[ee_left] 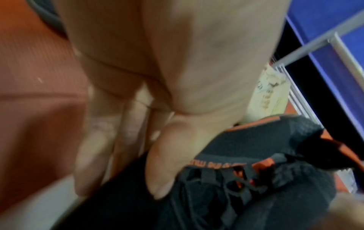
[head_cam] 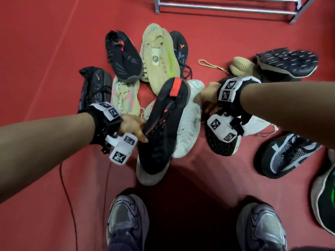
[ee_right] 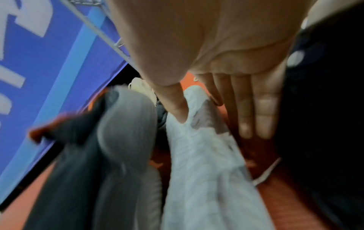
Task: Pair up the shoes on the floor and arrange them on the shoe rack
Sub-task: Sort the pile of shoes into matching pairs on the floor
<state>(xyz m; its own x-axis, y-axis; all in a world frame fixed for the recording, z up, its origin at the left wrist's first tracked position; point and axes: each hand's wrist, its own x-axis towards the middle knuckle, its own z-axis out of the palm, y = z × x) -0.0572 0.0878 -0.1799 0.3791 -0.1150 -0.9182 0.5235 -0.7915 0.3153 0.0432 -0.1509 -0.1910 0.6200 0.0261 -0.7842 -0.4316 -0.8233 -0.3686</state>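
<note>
Nearest, two grey sneakers (head_cam: 126, 220) are worn on the person's feet on the red floor (head_cam: 45, 51). Above them, a black sneaker with orange heel tab (head_cam: 163, 127) is held off the floor by the left hand (head_cam: 132, 125), thumb (ee_left: 165, 163) pressed on its upper beside the laces, fingers down its side. Just beside it, the collar of a white knit sneaker (head_cam: 190, 120) is pinched between thumb and forefinger of the right hand (head_cam: 206, 98); its other fingers (ee_right: 263, 109) are held straight. Farther off, a beige sneaker (head_cam: 159, 58) and a matching black sneaker (head_cam: 123, 55) are seen lying. Farthest, the metal shoe rack (head_cam: 228, 6) is seen.
</note>
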